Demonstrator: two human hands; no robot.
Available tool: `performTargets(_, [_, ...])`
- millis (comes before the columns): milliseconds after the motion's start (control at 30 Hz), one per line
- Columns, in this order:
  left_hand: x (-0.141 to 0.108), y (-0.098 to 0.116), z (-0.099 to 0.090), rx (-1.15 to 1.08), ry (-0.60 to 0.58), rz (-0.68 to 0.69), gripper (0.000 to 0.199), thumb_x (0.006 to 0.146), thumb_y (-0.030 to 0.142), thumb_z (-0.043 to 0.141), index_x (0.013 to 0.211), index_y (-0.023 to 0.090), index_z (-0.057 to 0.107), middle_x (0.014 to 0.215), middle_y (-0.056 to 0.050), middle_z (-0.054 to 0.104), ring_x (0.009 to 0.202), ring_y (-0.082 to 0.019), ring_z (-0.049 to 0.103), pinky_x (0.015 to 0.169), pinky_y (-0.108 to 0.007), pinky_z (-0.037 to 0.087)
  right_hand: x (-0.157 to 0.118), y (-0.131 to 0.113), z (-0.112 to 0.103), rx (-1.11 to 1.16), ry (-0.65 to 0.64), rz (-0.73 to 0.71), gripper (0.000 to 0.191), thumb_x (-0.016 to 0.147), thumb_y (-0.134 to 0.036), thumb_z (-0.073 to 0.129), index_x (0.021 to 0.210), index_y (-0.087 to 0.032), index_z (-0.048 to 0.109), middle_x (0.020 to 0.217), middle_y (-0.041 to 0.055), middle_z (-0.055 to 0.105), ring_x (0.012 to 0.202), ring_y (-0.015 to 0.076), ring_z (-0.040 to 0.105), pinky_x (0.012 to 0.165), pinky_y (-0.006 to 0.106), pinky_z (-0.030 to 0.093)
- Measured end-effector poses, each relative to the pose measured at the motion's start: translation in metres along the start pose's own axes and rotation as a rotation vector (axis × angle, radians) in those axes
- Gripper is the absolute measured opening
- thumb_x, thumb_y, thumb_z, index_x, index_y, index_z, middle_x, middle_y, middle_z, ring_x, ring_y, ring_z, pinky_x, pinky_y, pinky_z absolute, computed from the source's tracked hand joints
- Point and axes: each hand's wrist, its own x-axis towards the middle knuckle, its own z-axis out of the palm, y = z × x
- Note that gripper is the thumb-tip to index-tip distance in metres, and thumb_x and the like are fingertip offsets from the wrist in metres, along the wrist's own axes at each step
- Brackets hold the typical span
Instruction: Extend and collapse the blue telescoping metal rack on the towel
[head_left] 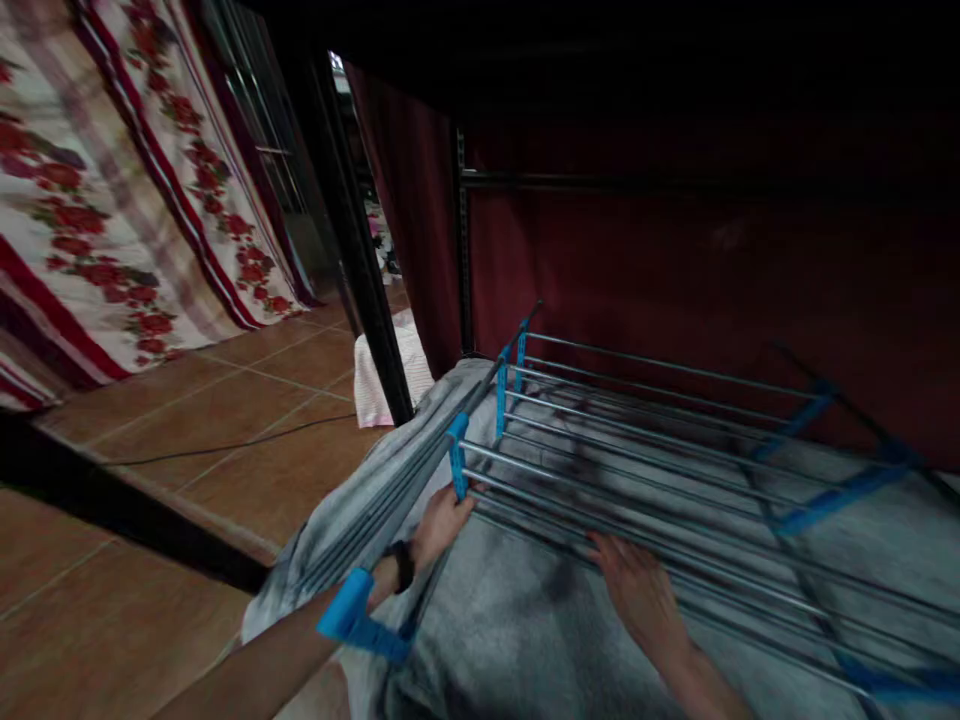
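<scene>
A rack of thin metal rods with blue plastic brackets, which looks like a drying rack [555, 463], lies on a grey blanket [517, 610]. My left hand [444, 520], with a black band at the wrist, is closed around the lower end of a blue bracket [457, 455] at the rack's left side. My right hand [637, 590] lies over the front rods, its fingers together and bent at a rod; the fingertips are partly hidden. Another blue bracket [356, 615] stands out in front of my left forearm. The rack's right end is blurred.
A black metal post [367, 260] rises left of the rack, and a dark bar [135, 510] crosses at lower left. Behind hangs a dark red cloth [675, 280]. A flowered curtain [142, 180], a white cloth [386, 370] and a cable [240, 443] are by the tiled floor [247, 400].
</scene>
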Motion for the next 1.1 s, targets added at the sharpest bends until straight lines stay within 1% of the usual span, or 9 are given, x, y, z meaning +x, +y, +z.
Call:
performTargets(100, [0.000, -0.002, 0.006, 0.004, 0.026, -0.017, 0.036, 0.087, 0.046, 0.046, 0.095, 0.021, 0.071, 0.101, -0.009, 0.074, 0.101, -0.032, 0.067, 0.095, -0.043, 0.049, -0.002, 0.002, 0.002, -0.004, 0.004, -0.005, 0.022, 0.100, -0.019, 0.050, 0.119, -0.019, 0.060, 0.105, 0.0051, 0.074, 0.089, 0.0206, 0.071, 0.078, 0.036, 0.051])
performTargets(233, [0.000, -0.003, 0.009, 0.002, 0.051, -0.020, 0.039, 0.089, 0.053, 0.045, 0.089, 0.022, 0.068, 0.090, -0.008, 0.073, 0.092, -0.031, 0.066, 0.086, -0.041, 0.050, -0.001, 0.005, 0.003, 0.007, -0.008, -0.034, 0.024, 0.100, -0.018, 0.048, 0.121, -0.020, 0.060, 0.107, 0.0053, 0.074, 0.089, 0.0202, 0.070, 0.078, 0.035, 0.051])
performTargets(433, [0.001, -0.003, 0.010, -0.011, 0.059, -0.003, 0.038, 0.087, 0.054, 0.047, 0.079, 0.021, 0.063, 0.080, -0.007, 0.068, 0.081, -0.027, 0.062, 0.080, -0.039, 0.048, 0.005, 0.006, -0.003, 0.022, -0.079, -0.048, 0.025, 0.102, -0.019, 0.043, 0.117, -0.021, 0.063, 0.105, 0.0055, 0.074, 0.087, 0.0197, 0.071, 0.075, 0.033, 0.050])
performTargets(600, [0.001, -0.002, 0.011, -0.020, 0.074, 0.003, 0.032, 0.088, 0.050, 0.048, 0.076, 0.023, 0.059, 0.077, -0.006, 0.065, 0.077, -0.024, 0.057, 0.076, -0.037, 0.046, 0.011, 0.006, -0.013, 0.032, -0.179, -0.046, 0.027, 0.103, -0.021, 0.038, 0.115, -0.022, 0.062, 0.102, 0.0039, 0.074, 0.085, 0.0199, 0.071, 0.069, 0.032, 0.048])
performTargets(700, [0.001, -0.001, 0.012, -0.026, 0.088, 0.002, 0.031, 0.088, 0.049, 0.047, 0.074, 0.024, 0.057, 0.073, -0.004, 0.064, 0.073, -0.022, 0.053, 0.073, -0.036, 0.046, 0.014, 0.006, -0.016, 0.035, -0.201, -0.036, 0.027, 0.104, -0.021, 0.037, 0.114, -0.022, 0.063, 0.102, 0.0037, 0.074, 0.085, 0.0200, 0.071, 0.067, 0.032, 0.047])
performTargets(800, [0.001, -0.001, 0.012, -0.039, 0.093, 0.007, 0.033, 0.089, 0.049, 0.044, 0.074, 0.024, 0.057, 0.071, -0.004, 0.063, 0.072, -0.022, 0.052, 0.072, -0.036, 0.047, 0.014, 0.005, -0.014, 0.062, -0.186, -0.033, 0.029, 0.104, -0.023, 0.036, 0.117, -0.022, 0.062, 0.103, 0.0037, 0.075, 0.086, 0.0199, 0.071, 0.069, 0.032, 0.047])
performTargets(967, [0.003, -0.006, 0.015, -0.051, 0.088, 0.020, 0.034, 0.090, 0.050, 0.044, 0.075, 0.023, 0.058, 0.073, -0.005, 0.064, 0.074, -0.022, 0.053, 0.075, -0.036, 0.048, 0.008, 0.001, -0.007, 0.020, -0.074, -0.001, 0.034, 0.105, -0.039, 0.038, 0.127, -0.021, 0.057, 0.109, 0.0079, 0.074, 0.090, 0.0215, 0.071, 0.076, 0.035, 0.048])
performTargets(1033, [0.004, -0.007, 0.016, -0.051, 0.090, 0.022, 0.035, 0.091, 0.051, 0.043, 0.077, 0.023, 0.058, 0.075, -0.005, 0.064, 0.077, -0.023, 0.054, 0.078, -0.037, 0.049, 0.004, 0.000, -0.005, -0.020, -0.027, 0.022, 0.034, 0.104, -0.042, 0.040, 0.123, -0.020, 0.057, 0.104, 0.0082, 0.074, 0.088, 0.0221, 0.070, 0.077, 0.036, 0.048])
performTargets(1100, [0.004, -0.008, 0.016, -0.050, 0.091, 0.020, 0.037, 0.091, 0.052, 0.042, 0.079, 0.022, 0.059, 0.076, -0.005, 0.065, 0.079, -0.024, 0.056, 0.080, -0.039, 0.050, 0.002, 0.001, -0.004, -0.060, 0.003, 0.041, 0.029, 0.104, -0.041, 0.042, 0.114, -0.020, 0.060, 0.095, 0.0068, 0.074, 0.082, 0.0216, 0.069, 0.075, 0.036, 0.046])
